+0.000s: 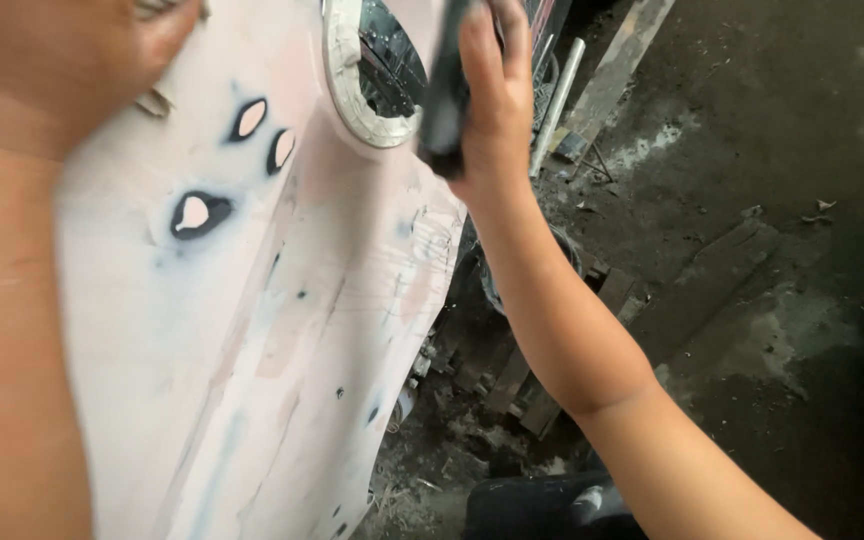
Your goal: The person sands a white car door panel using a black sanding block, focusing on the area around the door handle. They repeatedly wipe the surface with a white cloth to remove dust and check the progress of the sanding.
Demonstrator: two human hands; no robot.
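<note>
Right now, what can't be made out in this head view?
- Dark object in the right hand: motion-blurred, top cut off by the frame edge; its kind is unclear.
- Left hand: blurred, very close, fingertips out of frame.
- Pale panel: its ends run past the edges.
- Behind the round opening: too dark.

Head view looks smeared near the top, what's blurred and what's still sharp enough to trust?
Head view: the right hand and the dark tool it grips are motion-blurred; the left hand and forearm are close to the lens and out of focus; the pale panel is soft but its dark-ringed spots read clearly; the dirty floor is sharpest, under even, dim light with no glare.
</note>
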